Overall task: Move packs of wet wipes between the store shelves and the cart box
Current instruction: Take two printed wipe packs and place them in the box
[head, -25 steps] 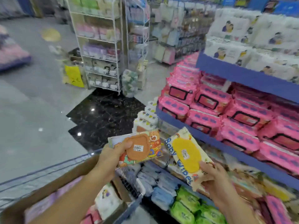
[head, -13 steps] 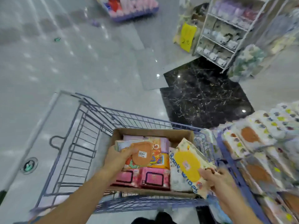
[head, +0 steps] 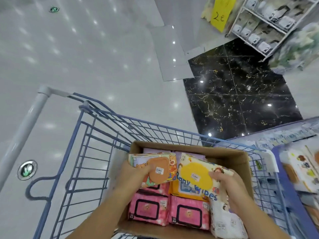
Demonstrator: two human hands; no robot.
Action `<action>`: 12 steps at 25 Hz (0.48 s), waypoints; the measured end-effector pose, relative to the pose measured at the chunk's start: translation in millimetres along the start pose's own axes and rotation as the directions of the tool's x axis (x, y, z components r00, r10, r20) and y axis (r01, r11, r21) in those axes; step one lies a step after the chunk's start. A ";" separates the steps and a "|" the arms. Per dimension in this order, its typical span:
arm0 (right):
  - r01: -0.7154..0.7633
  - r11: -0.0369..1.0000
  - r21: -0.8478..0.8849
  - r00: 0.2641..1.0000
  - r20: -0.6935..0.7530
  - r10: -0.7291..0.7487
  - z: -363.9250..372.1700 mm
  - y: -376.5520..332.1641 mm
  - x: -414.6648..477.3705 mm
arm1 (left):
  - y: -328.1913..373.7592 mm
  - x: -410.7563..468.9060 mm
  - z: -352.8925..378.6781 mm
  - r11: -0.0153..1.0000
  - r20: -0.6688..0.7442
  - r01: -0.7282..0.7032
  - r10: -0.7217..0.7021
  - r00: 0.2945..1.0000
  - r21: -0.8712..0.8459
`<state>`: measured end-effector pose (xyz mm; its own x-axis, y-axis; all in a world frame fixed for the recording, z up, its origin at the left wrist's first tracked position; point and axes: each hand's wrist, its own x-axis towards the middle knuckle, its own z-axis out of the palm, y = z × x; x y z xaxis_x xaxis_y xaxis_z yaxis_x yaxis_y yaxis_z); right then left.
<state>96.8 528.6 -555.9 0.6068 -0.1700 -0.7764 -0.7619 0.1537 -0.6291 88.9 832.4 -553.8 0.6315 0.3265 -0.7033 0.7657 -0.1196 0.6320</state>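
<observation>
Two packs (head: 196, 175) over crowded box (head: 189, 150), cart rim (head: 155, 124) beyond.

Yellow-lid pack (head: 189, 168), 5 o'clock, above the box (head: 172, 145): "Baby Wipes" in blue letters across its front.
Yellow sign (head: 220, 14), 1 o'clock, beside the wire rack (head: 276, 23): handwritten "2元".
Price stickers (head: 159, 170) on the orange-lid pack (head: 155, 163), the yellow lid and the pink packs (head: 148, 207): print too small to read.
</observation>
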 end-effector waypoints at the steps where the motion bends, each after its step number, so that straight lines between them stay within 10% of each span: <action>1: -0.022 1.000 -0.010 1.000 0.001 0.022 0.6 -1.9 16.4 | 3.7 12.7 3.3 1.000 0.008 -0.007 0.007 1.000 0.026; 6: -0.117 0.977 -0.179 0.987 0.091 0.135 -1.5 9.2 88.5 | 1.8 76.7 17.1 0.989 0.154 -0.014 -0.009 0.988 0.145; 12: 0.167 0.921 -0.351 0.914 -0.295 -0.278 6.5 42.8 95.7 | -16.1 98.3 39.3 0.863 -0.002 -0.103 0.120 0.993 0.494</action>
<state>123.7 525.3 -657.3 0.6998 -0.4849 -0.5245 -0.6804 -0.2288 -0.6962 143.5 829.6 -645.9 0.7186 0.3120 -0.6214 0.6560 -0.6006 0.4571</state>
